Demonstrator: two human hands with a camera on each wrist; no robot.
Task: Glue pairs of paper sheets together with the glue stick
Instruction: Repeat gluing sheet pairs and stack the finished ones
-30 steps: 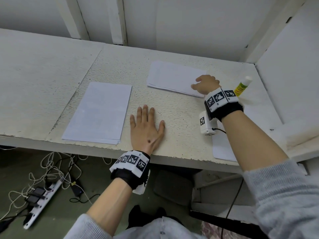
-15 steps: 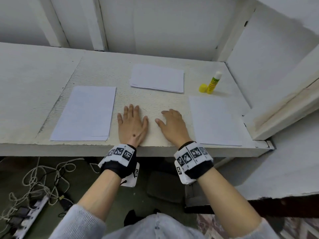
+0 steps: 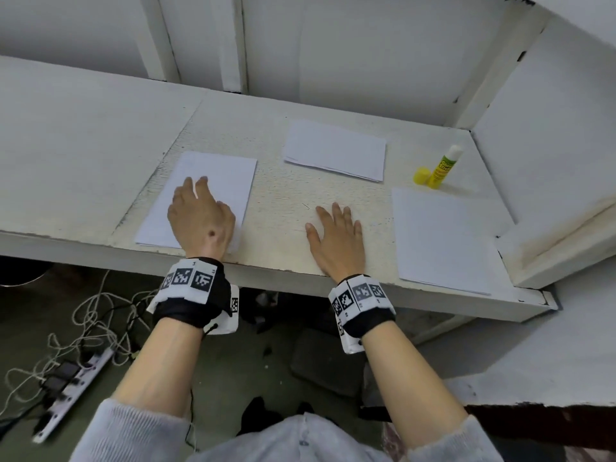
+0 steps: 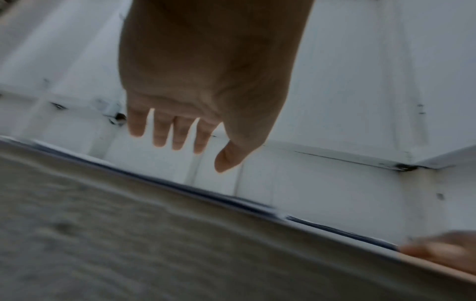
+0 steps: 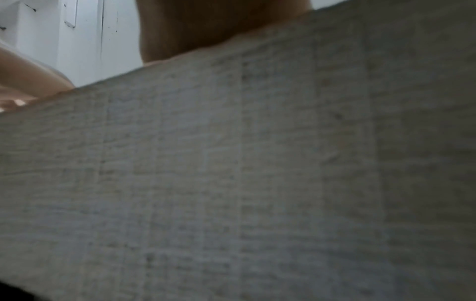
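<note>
Three lots of white paper lie on the white table (image 3: 100,135): a left stack (image 3: 220,175), a far middle stack (image 3: 336,150) and a right sheet (image 3: 440,241). My left hand (image 3: 196,211) hovers over the left stack with fingers extended; in the left wrist view the left hand (image 4: 185,142) is spread above the paper edge and holds nothing. My right hand (image 3: 336,235) lies flat on the bare table between the stacks. An uncapped yellow glue stick (image 3: 445,166) stands at the far right with its yellow cap (image 3: 421,176) beside it.
White walls close the table at the back and right, and a white ledge (image 3: 550,248) juts in at the right front. Under the table lie cables and a power strip (image 3: 70,388). The right wrist view shows only the table's front edge (image 5: 231,163), close up.
My right hand came back from the far stack and lay flat on the table. My left hand then lifted off the table and moved left over the left stack.
</note>
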